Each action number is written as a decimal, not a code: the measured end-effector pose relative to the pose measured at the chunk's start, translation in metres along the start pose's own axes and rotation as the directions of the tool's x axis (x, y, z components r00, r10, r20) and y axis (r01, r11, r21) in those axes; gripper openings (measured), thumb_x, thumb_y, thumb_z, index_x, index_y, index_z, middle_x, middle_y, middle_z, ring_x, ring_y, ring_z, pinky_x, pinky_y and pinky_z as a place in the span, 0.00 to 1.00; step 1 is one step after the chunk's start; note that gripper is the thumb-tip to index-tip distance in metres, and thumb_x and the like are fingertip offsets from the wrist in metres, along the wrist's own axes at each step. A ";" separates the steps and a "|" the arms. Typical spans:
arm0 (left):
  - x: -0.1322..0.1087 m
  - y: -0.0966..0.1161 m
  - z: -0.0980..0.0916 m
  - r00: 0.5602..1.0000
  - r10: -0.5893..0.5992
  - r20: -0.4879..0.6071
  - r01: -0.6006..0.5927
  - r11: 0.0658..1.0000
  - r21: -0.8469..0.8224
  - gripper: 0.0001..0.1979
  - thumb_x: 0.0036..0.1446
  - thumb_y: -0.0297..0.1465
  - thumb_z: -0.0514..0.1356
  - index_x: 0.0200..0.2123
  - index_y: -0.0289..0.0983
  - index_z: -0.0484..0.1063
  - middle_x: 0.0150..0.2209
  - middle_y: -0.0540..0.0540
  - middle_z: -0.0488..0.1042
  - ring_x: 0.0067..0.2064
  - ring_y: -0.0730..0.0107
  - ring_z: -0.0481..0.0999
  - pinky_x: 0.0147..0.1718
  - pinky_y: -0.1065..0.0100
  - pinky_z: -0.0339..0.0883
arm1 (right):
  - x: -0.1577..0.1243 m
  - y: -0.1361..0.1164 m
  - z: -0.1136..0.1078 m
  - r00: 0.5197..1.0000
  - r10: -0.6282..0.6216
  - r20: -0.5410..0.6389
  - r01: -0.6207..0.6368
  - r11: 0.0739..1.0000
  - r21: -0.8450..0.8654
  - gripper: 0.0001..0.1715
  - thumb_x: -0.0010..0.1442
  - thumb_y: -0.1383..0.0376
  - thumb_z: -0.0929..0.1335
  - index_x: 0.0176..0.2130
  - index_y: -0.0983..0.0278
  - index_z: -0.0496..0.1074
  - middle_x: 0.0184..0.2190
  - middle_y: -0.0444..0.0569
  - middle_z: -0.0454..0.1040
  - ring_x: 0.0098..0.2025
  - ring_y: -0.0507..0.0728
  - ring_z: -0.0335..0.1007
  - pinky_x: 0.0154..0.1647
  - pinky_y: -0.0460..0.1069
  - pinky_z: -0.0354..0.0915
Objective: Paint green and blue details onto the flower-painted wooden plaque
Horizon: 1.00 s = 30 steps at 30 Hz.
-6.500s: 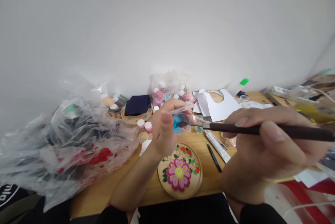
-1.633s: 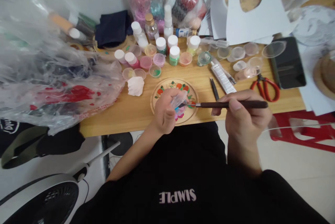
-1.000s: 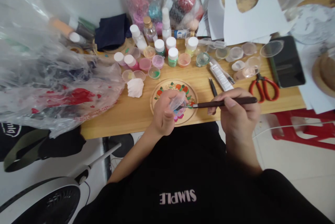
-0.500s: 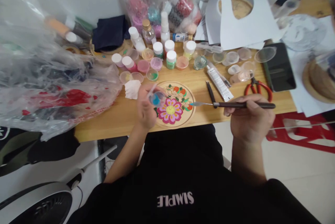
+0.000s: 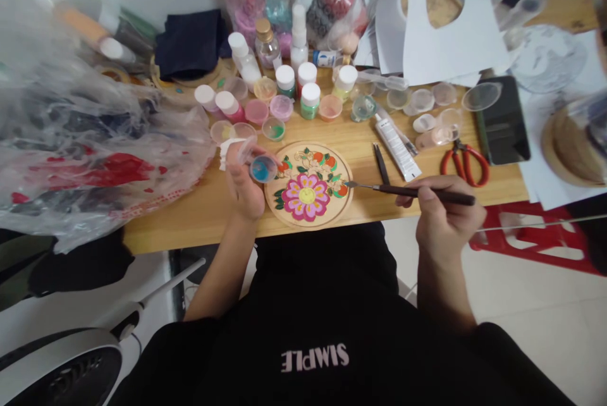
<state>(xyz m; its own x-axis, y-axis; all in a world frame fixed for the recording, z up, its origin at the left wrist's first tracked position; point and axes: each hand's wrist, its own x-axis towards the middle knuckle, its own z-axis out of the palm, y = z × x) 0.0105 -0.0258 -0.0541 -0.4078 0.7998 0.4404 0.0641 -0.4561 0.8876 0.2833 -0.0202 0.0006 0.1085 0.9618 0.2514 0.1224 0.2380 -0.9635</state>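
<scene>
My left hand (image 5: 244, 188) is closed around a small clear plastic cup (image 5: 263, 169) with blue paint inside, its lid hinged open. The cup is just left of a round wooden board (image 5: 345, 210) bearing a pink flower, orange fruits and green leaves. In my right hand (image 5: 446, 219) is a palette knife (image 5: 422, 193) with a dark handle. Its thin metal blade points left, and the tip is over the board's right side near an orange fruit; I cannot tell whether it touches. Black tweezers (image 5: 380, 164) lie right of the board.
Behind the board stand several paint cups (image 5: 257, 112) and white-capped bottles (image 5: 310, 100). A white tube (image 5: 397, 147), red-handled pliers (image 5: 465, 164) and a phone (image 5: 503, 120) lie to the right. A plastic bag (image 5: 142, 159) covers the left side of the table.
My left hand has moved left with the cup, uncovering the board's left side. My right hand and the palette knife have shifted only slightly.
</scene>
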 end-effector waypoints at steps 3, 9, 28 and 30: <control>0.000 0.002 0.005 0.999 0.009 -0.042 -0.012 0.998 -0.062 0.28 0.68 0.59 0.49 0.38 0.43 0.74 0.25 0.52 0.75 0.23 0.71 0.74 0.23 0.64 0.65 | 0.001 0.000 -0.002 0.999 -0.026 0.031 0.027 0.999 -0.034 0.03 0.61 0.67 0.73 0.33 0.60 0.79 0.21 0.44 0.77 0.22 0.54 0.76 0.24 0.48 0.72; -0.002 -0.003 0.005 0.997 -0.033 -0.066 0.025 0.993 -0.111 0.31 0.64 0.62 0.50 0.36 0.41 0.75 0.24 0.50 0.76 0.23 0.70 0.74 0.23 0.65 0.65 | 0.002 -0.001 -0.004 0.990 -0.103 0.094 0.115 0.986 -0.125 0.04 0.62 0.66 0.73 0.35 0.63 0.78 0.22 0.42 0.78 0.22 0.53 0.76 0.24 0.47 0.71; -0.006 0.007 0.009 0.996 -0.068 -0.063 0.065 0.997 -0.053 0.29 0.66 0.60 0.51 0.37 0.40 0.72 0.24 0.51 0.73 0.25 0.69 0.76 0.24 0.65 0.65 | 0.032 -0.044 0.026 0.904 -0.208 0.372 0.384 0.778 -0.498 0.08 0.60 0.68 0.69 0.29 0.60 0.71 0.19 0.38 0.71 0.19 0.50 0.67 0.24 0.47 0.61; -0.006 0.008 0.009 0.997 -0.065 -0.051 0.061 0.996 -0.073 0.28 0.67 0.59 0.52 0.37 0.41 0.73 0.24 0.50 0.73 0.24 0.69 0.75 0.23 0.66 0.66 | 0.034 -0.046 0.029 0.896 -0.215 0.388 0.401 0.767 -0.501 0.08 0.60 0.68 0.69 0.29 0.59 0.70 0.18 0.38 0.70 0.19 0.50 0.66 0.23 0.47 0.59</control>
<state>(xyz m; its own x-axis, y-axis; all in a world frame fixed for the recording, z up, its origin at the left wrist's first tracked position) 0.0217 -0.0309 -0.0484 -0.4572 0.8066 0.3747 -0.0271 -0.4337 0.9006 0.2525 0.0051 0.0511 -0.3120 0.8631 0.3971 0.6318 0.5006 -0.5918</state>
